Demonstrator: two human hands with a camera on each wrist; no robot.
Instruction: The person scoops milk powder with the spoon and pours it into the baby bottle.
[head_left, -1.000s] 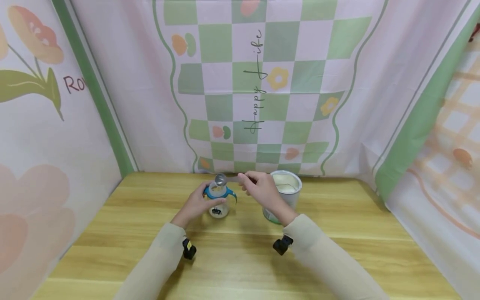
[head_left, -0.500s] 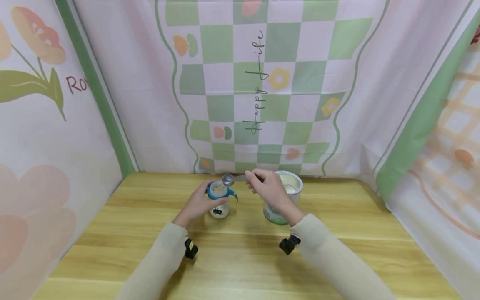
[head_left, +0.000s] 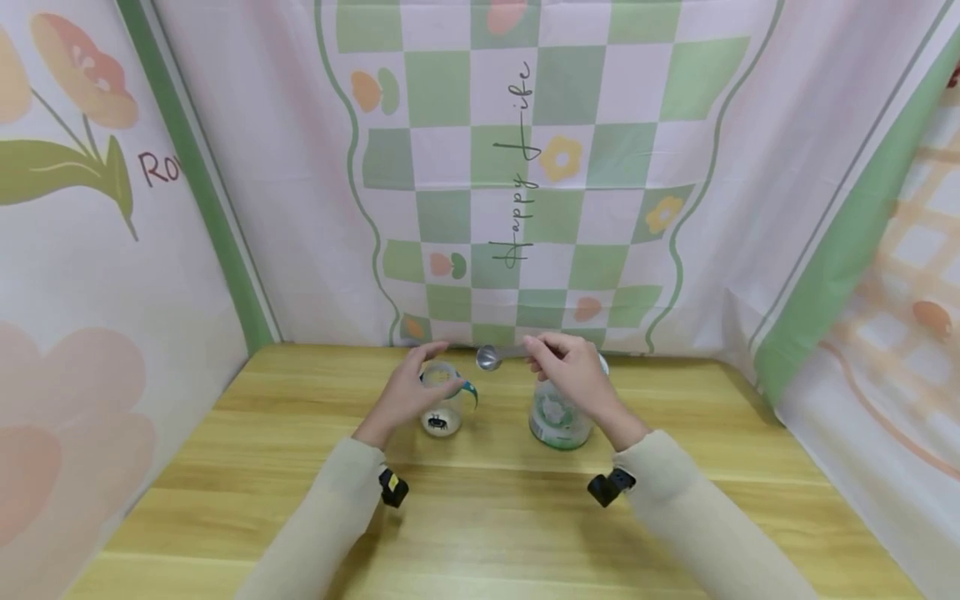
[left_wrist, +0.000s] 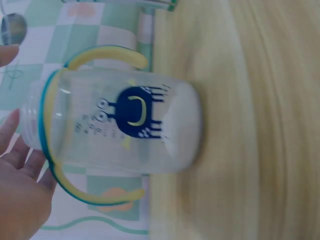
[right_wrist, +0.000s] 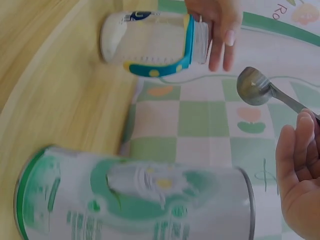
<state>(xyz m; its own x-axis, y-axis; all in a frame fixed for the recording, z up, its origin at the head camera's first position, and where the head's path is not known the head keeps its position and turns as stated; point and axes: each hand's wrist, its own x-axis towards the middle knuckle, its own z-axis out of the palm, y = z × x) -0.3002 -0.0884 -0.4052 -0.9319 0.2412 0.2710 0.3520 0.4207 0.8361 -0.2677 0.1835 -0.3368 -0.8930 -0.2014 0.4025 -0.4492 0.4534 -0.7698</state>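
A clear baby bottle (head_left: 441, 419) with blue-and-yellow side handles stands upright and lidless on the table. White powder lies at its bottom in the left wrist view, below a dark cartoon print on the bottle (left_wrist: 132, 112). My left hand (head_left: 405, 392) is spread behind and around the bottle's neck; its fingers look apart from it. My right hand (head_left: 576, 377) pinches the handle of a metal measuring spoon (head_left: 489, 358), held in the air between bottle and can. The spoon's bowl (right_wrist: 254, 87) faces the camera in the right wrist view. Under my right hand stands a milk powder can (head_left: 558, 421), its mouth mostly hidden.
The wooden table (head_left: 480, 517) ends at the back against a hanging checkered cloth (head_left: 491, 158). Printed curtains stand at the left (head_left: 97, 292) and right (head_left: 885, 333). Each sleeve carries a small black wrist camera.
My right hand has drawn the measuring spoon rightward, from over the bottle's mouth to a spot beside it. My left hand has loosened from the bottle's neck, fingers lifting. The can's mouth has become covered.
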